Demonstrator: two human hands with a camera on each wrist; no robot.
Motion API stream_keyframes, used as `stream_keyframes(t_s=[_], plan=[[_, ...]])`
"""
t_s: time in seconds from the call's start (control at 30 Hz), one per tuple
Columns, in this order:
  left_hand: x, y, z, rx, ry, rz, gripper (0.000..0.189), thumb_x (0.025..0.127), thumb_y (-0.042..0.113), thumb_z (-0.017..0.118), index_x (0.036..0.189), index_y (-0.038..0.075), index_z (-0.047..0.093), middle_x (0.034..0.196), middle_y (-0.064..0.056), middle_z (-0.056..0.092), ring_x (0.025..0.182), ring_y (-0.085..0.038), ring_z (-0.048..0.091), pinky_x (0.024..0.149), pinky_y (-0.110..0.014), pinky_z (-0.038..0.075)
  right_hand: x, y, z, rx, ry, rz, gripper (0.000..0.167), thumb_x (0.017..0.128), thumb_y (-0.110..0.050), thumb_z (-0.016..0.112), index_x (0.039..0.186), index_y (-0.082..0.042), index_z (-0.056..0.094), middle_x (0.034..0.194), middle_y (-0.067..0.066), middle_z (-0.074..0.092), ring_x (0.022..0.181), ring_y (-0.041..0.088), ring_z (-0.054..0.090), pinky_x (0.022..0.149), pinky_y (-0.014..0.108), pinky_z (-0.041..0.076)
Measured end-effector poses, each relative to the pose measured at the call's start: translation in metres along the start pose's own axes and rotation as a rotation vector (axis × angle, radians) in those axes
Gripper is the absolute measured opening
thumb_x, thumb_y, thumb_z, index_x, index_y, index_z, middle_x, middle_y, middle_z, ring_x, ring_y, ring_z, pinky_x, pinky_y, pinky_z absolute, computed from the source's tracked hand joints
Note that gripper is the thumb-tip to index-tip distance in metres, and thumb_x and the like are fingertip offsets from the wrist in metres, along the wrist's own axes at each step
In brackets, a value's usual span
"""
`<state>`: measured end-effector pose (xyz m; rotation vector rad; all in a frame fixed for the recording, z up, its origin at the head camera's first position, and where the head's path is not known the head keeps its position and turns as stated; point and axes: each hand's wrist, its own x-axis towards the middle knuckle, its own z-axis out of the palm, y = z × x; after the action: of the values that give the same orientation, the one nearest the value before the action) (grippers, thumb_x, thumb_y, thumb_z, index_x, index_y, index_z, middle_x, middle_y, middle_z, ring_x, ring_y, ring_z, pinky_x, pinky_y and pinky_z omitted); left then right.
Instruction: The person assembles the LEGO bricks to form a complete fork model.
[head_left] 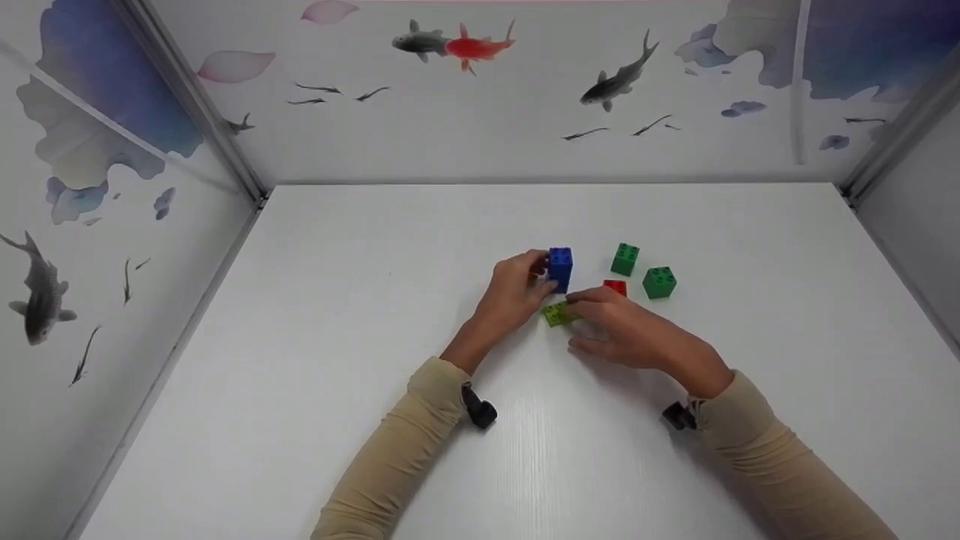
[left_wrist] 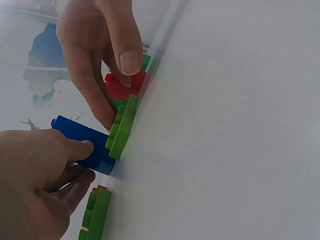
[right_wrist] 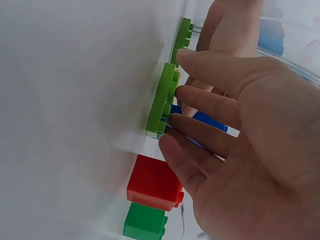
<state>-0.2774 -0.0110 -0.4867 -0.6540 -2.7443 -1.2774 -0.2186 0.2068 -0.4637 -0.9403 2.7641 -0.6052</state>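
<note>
My left hand pinches a tall blue building block between thumb and fingers; the block stands upright on the table. Just in front of it lies a flat lime-green brick, studs up. My right hand is over this brick, its thumb apart and its fingers loosely extended at the studs. Whether the fingertips touch it, I cannot tell. A second flat light-green brick lies beside the left hand in the left wrist view and is hidden in the head view. A red block sits beyond the right fingers, partly covered in the head view.
Two green blocks stand behind and to the right of the red one. The white table is bounded by a back panel and a left panel printed with fish. Dark wrist devices sit at both cuffs.
</note>
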Motion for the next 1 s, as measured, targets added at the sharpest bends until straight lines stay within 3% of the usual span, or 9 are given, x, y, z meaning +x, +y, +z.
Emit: stream_keyframes(t_s=[0.27,0.53,0.67,0.8,1.0], plan=[[-0.012,0.002,-0.017,-0.001,-0.029,0.012,0.055,0.103,0.013,0.075,0.155,0.005,0.056,0.144,-0.015,0.070,0.133,-0.025,0.068,0.115,-0.034,0.056,0.001,-0.002,0.001,-0.048,0.063,-0.012,0.038,0.096,-0.022,0.084,0.132,-0.011,0.077,0.138,0.011,0.071,0.131,0.031,0.066,0.110,0.049,0.059],[-0.033,-0.009,-0.047,0.014,-0.117,0.063,0.040,0.102,0.016,0.077,0.140,0.005,0.068,0.142,-0.012,0.072,0.136,-0.025,0.066,0.117,-0.042,0.055,0.000,-0.002,0.000,-0.054,0.060,0.061,0.033,0.094,-0.016,0.086,0.127,-0.012,0.080,0.125,0.008,0.074,0.118,0.027,0.072,0.104,0.047,0.063],[-0.044,-0.019,-0.057,0.070,-0.169,0.012,0.043,0.100,0.019,0.080,0.140,0.006,0.069,0.145,-0.009,0.070,0.138,-0.025,0.063,0.120,-0.044,0.051,0.001,-0.001,0.001,-0.041,0.041,0.078,0.032,0.094,-0.013,0.085,0.126,-0.011,0.079,0.124,0.008,0.074,0.117,0.028,0.072,0.104,0.047,0.063],[-0.050,-0.029,-0.062,0.127,-0.206,-0.050,0.048,0.097,0.020,0.084,0.142,0.008,0.068,0.141,-0.009,0.069,0.129,-0.024,0.065,0.116,-0.043,0.053,0.001,-0.001,0.001,-0.011,0.029,0.075,0.031,0.094,-0.010,0.085,0.125,-0.011,0.079,0.122,0.007,0.076,0.115,0.027,0.073,0.103,0.046,0.063],[-0.052,-0.034,-0.064,0.110,-0.209,-0.080,0.041,0.096,0.018,0.085,0.134,0.009,0.074,0.126,-0.008,0.071,0.115,-0.021,0.066,0.106,-0.039,0.058,0.001,0.002,-0.003,0.029,0.021,0.049,0.030,0.095,-0.007,0.083,0.124,-0.008,0.079,0.119,0.008,0.080,0.111,0.027,0.075,0.101,0.047,0.064]])
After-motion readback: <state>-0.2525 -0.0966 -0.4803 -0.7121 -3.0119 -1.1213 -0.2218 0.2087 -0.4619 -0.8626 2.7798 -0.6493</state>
